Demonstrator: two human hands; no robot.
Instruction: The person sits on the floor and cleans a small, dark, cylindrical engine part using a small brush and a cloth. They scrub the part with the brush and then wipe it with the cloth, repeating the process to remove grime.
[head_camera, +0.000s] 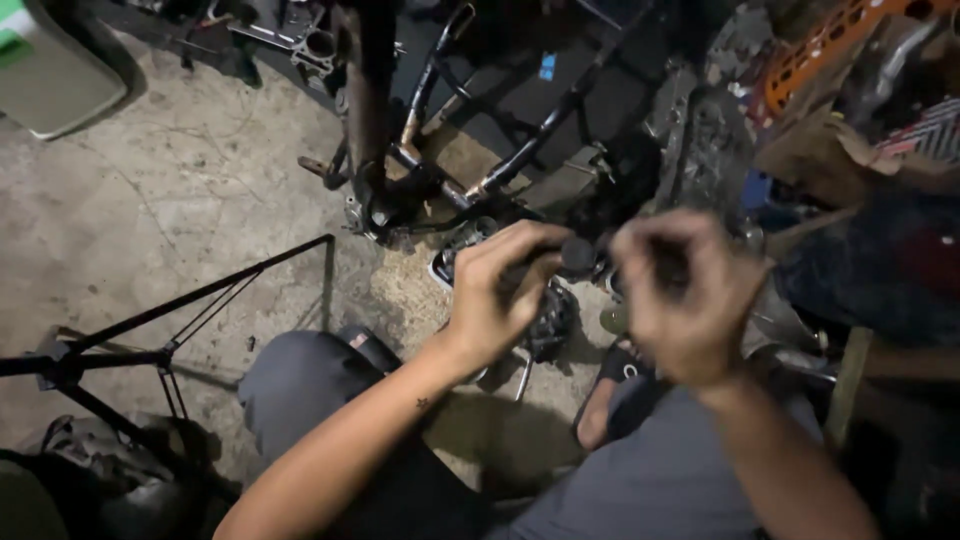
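At far left I see a black tripod (150, 345) standing on the concrete floor (170, 200), its lower legs cut off by the frame edge. My left hand (495, 295) is curled tight around a dark metal part (545, 300), fingers wrapped over its top, held just above my grey-trousered knees (300, 385). A round black knob (578, 256) sticks out between the two hands. My right hand (685, 295) is blurred (motion, I think), fingers bent inward near that knob; I cannot tell whether it grips anything. Behind, a bare motorcycle frame (400, 150) stands in shadow, hard to make out.
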